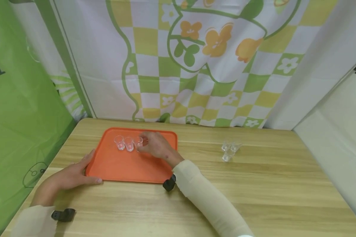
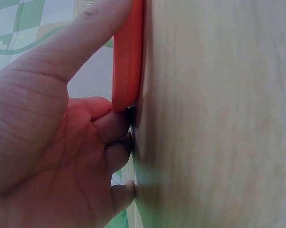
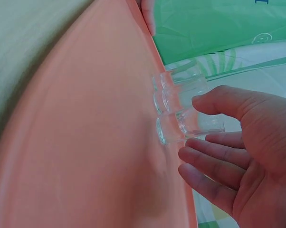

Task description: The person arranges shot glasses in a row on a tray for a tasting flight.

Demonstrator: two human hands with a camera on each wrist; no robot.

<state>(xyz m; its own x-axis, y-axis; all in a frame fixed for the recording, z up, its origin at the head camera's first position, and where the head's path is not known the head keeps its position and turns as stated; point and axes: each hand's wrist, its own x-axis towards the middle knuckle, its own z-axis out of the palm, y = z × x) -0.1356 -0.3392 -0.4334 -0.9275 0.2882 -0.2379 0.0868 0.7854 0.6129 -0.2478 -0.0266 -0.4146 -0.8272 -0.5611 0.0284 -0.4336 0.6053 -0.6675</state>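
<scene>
An orange-red tray [image 1: 130, 166] lies on the table, with three small clear shot glasses in a row near its far side: a left glass [image 1: 119, 143], a middle glass [image 1: 129, 144] and a right glass [image 1: 138, 142]. My right hand [image 1: 155, 144] holds the right glass between thumb and fingers; in the right wrist view that glass [image 3: 169, 129] stands on the tray close beside the other two. My left hand [image 1: 74, 174] rests at the tray's near left corner, thumb along the front edge and fingers stretched along the left side. Its thumb [image 2: 86, 38] lies against the tray wall [image 2: 126, 66].
Several more clear shot glasses [image 1: 226, 156] stand grouped on the wooden table [image 1: 270, 184], right of the tray. A patterned cloth [image 1: 195, 82] hangs behind the table's far edge, and a green sheet [image 1: 20, 121] hangs along the left.
</scene>
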